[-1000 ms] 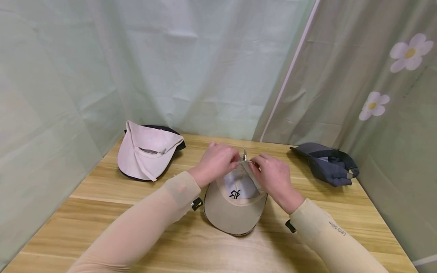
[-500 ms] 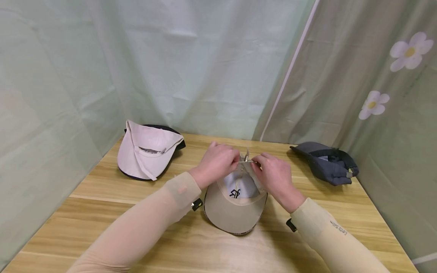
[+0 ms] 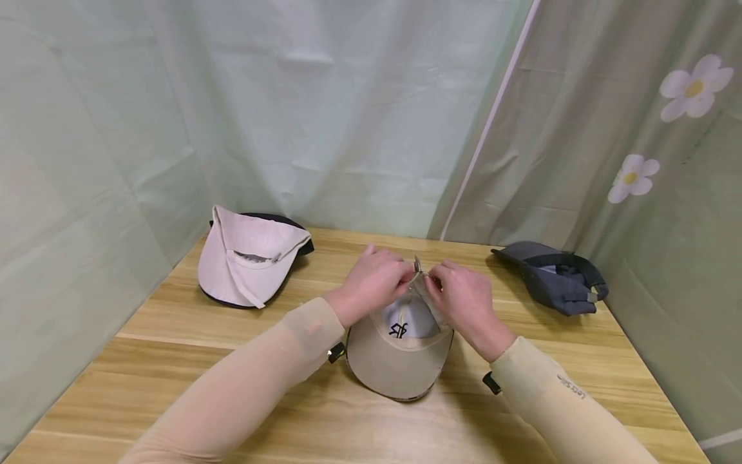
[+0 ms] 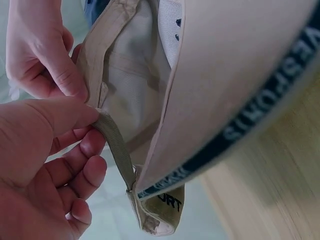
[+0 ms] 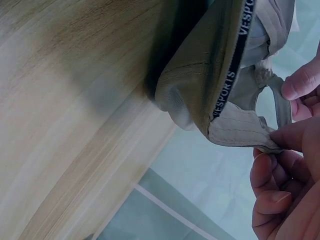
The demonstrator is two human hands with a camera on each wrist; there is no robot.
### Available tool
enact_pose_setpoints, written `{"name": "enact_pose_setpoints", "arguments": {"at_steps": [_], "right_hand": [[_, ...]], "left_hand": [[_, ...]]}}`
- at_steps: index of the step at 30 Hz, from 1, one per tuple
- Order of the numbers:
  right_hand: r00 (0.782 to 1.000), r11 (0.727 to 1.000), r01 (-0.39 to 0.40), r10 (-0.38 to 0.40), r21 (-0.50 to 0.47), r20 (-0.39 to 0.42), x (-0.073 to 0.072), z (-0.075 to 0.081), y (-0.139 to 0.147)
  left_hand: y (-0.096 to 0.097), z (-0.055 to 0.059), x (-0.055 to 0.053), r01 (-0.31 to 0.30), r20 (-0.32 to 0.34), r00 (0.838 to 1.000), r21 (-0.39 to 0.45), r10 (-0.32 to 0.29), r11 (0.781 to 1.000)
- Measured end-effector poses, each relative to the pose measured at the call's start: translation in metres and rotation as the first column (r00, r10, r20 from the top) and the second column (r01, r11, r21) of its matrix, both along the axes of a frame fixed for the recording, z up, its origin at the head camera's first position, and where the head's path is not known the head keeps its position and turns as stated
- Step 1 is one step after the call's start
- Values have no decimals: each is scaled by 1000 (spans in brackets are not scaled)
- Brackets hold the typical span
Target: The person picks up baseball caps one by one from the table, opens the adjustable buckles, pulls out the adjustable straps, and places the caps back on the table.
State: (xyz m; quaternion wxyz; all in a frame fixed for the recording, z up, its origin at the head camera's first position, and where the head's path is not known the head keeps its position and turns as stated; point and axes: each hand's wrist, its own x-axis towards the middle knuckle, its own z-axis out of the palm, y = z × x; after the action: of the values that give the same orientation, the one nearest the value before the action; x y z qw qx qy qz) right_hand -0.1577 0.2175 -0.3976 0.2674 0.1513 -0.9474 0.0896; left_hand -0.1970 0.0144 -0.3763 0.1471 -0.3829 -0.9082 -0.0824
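A beige baseball cap (image 3: 400, 370) stands in the middle of the table, brim toward me and its inside showing. My left hand (image 3: 379, 280) pinches the cap's back strap (image 4: 116, 145) between thumb and forefinger. Close beside it, my right hand (image 3: 464, 303) pinches the rear edge of the cap (image 5: 242, 129) at the other side of the back opening. The strap curves across that opening in the right wrist view. A small shiny end sticks up between the hands in the head view. Dark lettering runs along the brim's edge band (image 4: 240, 127).
A pale cap (image 3: 249, 264) lies over a dark cap (image 3: 304, 240) at the back left. At the back right rests a navy cap (image 3: 556, 280). Curtains (image 3: 348, 116) hang behind and beside the wooden table (image 3: 174, 361).
My left hand has shifted slightly right, closer to the right hand, still pinching the strap. The right hand and the cap have hardly moved.
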Motion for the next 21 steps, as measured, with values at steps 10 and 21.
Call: {"name": "enact_pose_setpoints", "arguments": {"at_steps": [10,21], "right_hand": [[995,997,66,-63,-36,80,0,2,4],[990,994,102,-99,-27,97,-2,4,11]], "left_hand": [[-5,-1,-1,5,28,1000,-19,-4,1000],[-21,10,-2,-22,76,997,17,21,1000]]}}
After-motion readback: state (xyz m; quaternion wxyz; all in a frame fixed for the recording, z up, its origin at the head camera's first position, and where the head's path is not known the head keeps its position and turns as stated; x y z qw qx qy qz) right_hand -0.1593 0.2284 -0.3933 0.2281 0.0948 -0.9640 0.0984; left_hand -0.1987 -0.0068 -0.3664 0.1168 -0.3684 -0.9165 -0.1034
